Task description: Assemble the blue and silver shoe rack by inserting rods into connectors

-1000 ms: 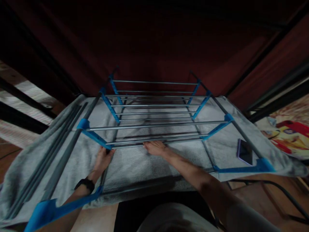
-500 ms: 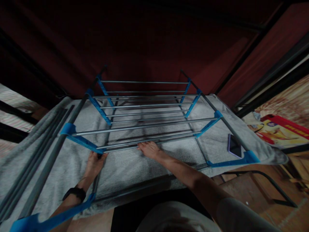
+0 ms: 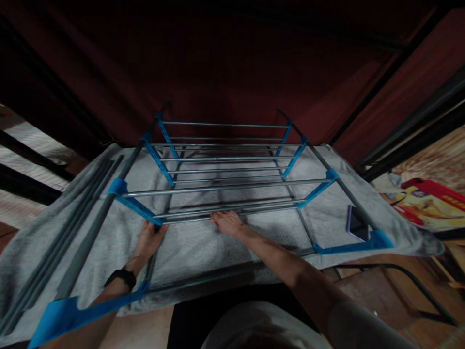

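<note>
Light is dim, shadows soft, fine detail apparently smeared.

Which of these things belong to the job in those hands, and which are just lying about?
Part of the job:
Grey metal-tube rack with blue plastic brackets, touched by the left hand and right hand
Probably the loose straight grey tubes at the left

Apparently just lying about:
Flat, dark-screened phone with purple edges
Red-and-yellow printed package at the right
</note>
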Available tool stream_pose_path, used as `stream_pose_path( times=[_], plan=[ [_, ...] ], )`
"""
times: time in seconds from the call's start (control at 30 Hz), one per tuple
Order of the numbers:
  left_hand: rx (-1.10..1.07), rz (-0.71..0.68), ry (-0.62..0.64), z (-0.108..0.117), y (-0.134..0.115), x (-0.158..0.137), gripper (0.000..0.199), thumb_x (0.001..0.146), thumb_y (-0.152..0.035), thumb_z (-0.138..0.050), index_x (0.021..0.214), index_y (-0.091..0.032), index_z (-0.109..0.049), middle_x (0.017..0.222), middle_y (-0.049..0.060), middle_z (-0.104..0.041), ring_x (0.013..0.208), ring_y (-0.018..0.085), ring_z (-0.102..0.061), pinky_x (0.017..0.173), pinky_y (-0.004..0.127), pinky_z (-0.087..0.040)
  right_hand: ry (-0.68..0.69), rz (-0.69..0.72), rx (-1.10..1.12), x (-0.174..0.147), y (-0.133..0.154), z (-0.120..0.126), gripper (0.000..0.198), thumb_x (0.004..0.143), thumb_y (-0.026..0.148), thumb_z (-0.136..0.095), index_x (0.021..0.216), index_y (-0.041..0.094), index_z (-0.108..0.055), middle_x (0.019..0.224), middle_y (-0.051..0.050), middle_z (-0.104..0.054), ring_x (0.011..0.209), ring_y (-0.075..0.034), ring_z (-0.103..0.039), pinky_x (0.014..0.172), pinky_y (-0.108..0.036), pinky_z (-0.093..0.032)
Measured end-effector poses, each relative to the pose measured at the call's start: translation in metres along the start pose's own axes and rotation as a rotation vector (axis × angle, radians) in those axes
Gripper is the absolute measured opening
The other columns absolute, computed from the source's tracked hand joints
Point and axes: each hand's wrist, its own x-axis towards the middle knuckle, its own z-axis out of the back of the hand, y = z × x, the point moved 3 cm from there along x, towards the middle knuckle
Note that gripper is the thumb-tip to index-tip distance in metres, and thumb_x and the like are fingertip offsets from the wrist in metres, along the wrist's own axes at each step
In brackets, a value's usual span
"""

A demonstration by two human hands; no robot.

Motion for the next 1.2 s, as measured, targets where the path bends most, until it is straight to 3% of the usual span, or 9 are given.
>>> stream_pose_path(
  times=[0.13, 0.23, 0.33, 0.5, 0.63, 0.83, 1.0, 1.1, 1.2],
  plan=[
    [-0.104, -0.009, 0.034, 0.005, -0.023, -0.008, 0.025, 0.084, -0.044, -0.061, 0.089, -0.020, -0.059, 0.099, 0.010, -0.064, 0.102, 0.028, -0.058, 0.100, 0.047, -0.049, -0.053, 0.000, -0.007, -0.004, 0.003, -0.002, 0.036, 0.101, 0.025, -0.043, 0.132, 0.018, -0.059, 0.118, -0.013, -0.071, 0.105, -0.025, -0.067, 0.089, -0.035, -0.049],
    [-0.125, -0.024, 0.045, 0.010, -0.035, -0.016, 0.031, 0.092, -0.042, -0.062, 0.110, -0.017, -0.063, 0.113, 0.010, -0.065, 0.105, 0.024, -0.061, 0.095, 0.044, -0.053, -0.130, 0.033, -0.005, -0.008, 0.005, -0.004, 0.041, 0.103, 0.028, -0.037, 0.137, 0.017, -0.056, 0.127, -0.013, -0.067, 0.111, -0.025, -0.063, 0.095, -0.039, -0.046],
    [-0.125, -0.021, 0.044, 0.015, -0.033, -0.026, 0.038, 0.095, -0.038, -0.061, 0.126, -0.016, -0.060, 0.126, 0.011, -0.062, 0.107, 0.023, -0.063, 0.090, 0.044, -0.056, -0.238, 0.092, -0.019, -0.018, 0.005, -0.007, 0.046, 0.101, 0.020, -0.037, 0.146, 0.017, -0.049, 0.138, -0.013, -0.061, 0.122, -0.025, -0.056, 0.102, -0.041, -0.042],
    [-0.126, -0.027, 0.045, 0.018, -0.024, -0.033, 0.037, 0.096, -0.038, -0.061, 0.127, -0.017, -0.060, 0.127, 0.012, -0.061, 0.107, 0.022, -0.063, 0.091, 0.044, -0.056, -0.393, 0.203, -0.089, -0.052, -0.007, -0.027, 0.054, 0.092, 0.006, -0.042, 0.143, 0.020, -0.053, 0.149, -0.011, -0.052, 0.135, -0.027, -0.045, 0.108, -0.044, -0.038],
    [-0.115, -0.019, 0.030, 0.024, -0.014, -0.030, 0.031, 0.096, -0.034, -0.057, 0.119, -0.014, -0.066, 0.112, 0.011, -0.069, 0.096, 0.020, -0.067, 0.087, 0.038, -0.057, -0.424, 0.210, -0.089, -0.074, -0.026, -0.050, 0.050, 0.092, 0.007, -0.042, 0.137, 0.022, -0.058, 0.139, -0.011, -0.059, 0.120, -0.025, -0.056, 0.103, -0.042, -0.043],
    [0.052, 0.119, -0.205, 0.074, 0.023, -0.039, 0.035, 0.095, -0.020, -0.043, 0.118, -0.012, -0.068, 0.116, 0.015, -0.067, 0.107, 0.025, -0.065, 0.097, 0.038, -0.051, -0.482, 0.188, -0.074, -0.079, -0.038, -0.064, 0.040, 0.097, 0.014, -0.038, 0.129, 0.020, -0.061, 0.131, -0.012, -0.063, 0.117, -0.025, -0.058, 0.099, -0.041, -0.044],
    [0.277, 0.243, -0.342, 0.122, 0.049, -0.057, 0.040, 0.090, -0.015, -0.045, 0.124, -0.009, -0.064, 0.125, 0.019, -0.059, 0.119, 0.031, -0.057, 0.103, 0.042, -0.045, -0.488, 0.191, -0.066, -0.077, -0.037, -0.065, 0.038, 0.096, 0.015, -0.041, 0.128, 0.019, -0.060, 0.127, -0.012, -0.065, 0.113, -0.025, -0.059, 0.098, -0.041, -0.043],
    [0.425, 0.329, -0.340, 0.135, 0.059, -0.064, 0.041, 0.089, -0.019, -0.048, 0.127, -0.007, -0.061, 0.126, 0.024, -0.057, 0.122, 0.036, -0.053, 0.104, 0.048, -0.041, -0.492, 0.188, -0.055, -0.077, -0.036, -0.064, 0.037, 0.095, 0.014, -0.041, 0.127, 0.019, -0.060, 0.126, -0.011, -0.065, 0.113, -0.024, -0.059, 0.097, -0.040, -0.043],
    [0.519, 0.362, -0.255, 0.136, 0.068, -0.065, 0.042, 0.089, -0.022, -0.050, 0.125, -0.008, -0.064, 0.119, 0.024, -0.061, 0.117, 0.038, -0.055, 0.099, 0.048, -0.043, -0.499, 0.179, -0.051, -0.076, -0.035, -0.063, 0.038, 0.095, 0.013, -0.040, 0.127, 0.021, -0.060, 0.126, -0.010, -0.065, 0.113, -0.024, -0.059, 0.096, -0.039, -0.043]
  ],
)
